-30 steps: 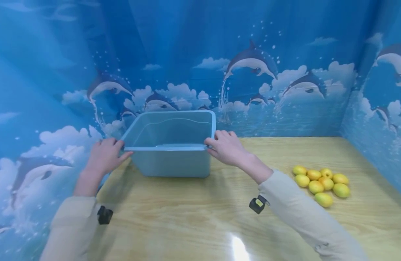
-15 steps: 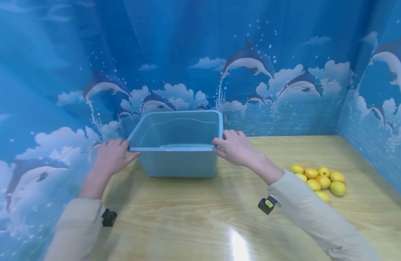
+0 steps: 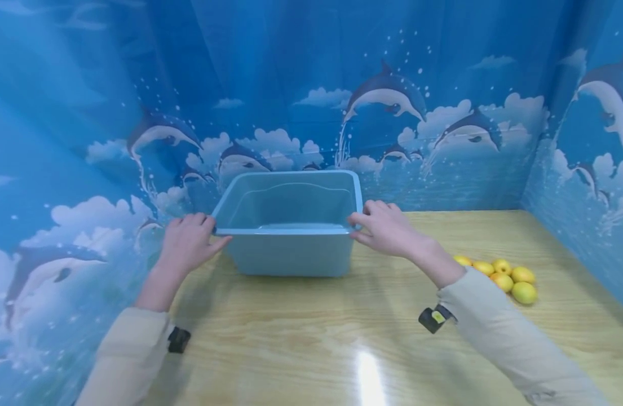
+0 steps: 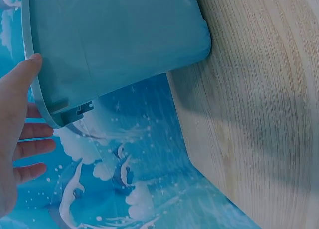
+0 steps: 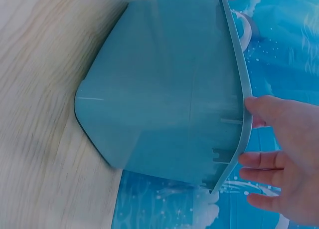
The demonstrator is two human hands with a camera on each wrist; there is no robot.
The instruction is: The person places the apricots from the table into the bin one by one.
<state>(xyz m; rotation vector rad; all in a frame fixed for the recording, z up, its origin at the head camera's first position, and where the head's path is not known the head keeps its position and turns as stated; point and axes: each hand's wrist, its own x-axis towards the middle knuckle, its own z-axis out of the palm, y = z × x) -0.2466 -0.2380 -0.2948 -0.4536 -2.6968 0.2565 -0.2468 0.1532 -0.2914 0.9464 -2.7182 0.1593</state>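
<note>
A light blue plastic storage bin [image 3: 291, 254] stands upright towards the back of the wooden table, its open top showing a bare inside. At the front left corner my left hand [image 3: 188, 243] holds the rim, thumb on the outer front wall. My right hand [image 3: 384, 228] pinches the rim at the front right corner. In the left wrist view, the thumb [image 4: 31, 64] presses the wall just below the rim, while the other fingers lie beyond the edge. The right wrist view has the right thumb [image 5: 261, 105] on the rim, with fingers near the notched corner.
Several yellow-orange fruits [image 3: 523, 276] lie grouped at the right, partly covered by my right sleeve [image 3: 514, 332]. Blue dolphin-print curtains [image 3: 270, 84] hang behind and at both sides. The wooden tabletop [image 3: 291, 332] stretches in front of the bin.
The bin has shifted to the right with both hands on its rim. My right forearm has moved right too and now hides more of the fruits.
</note>
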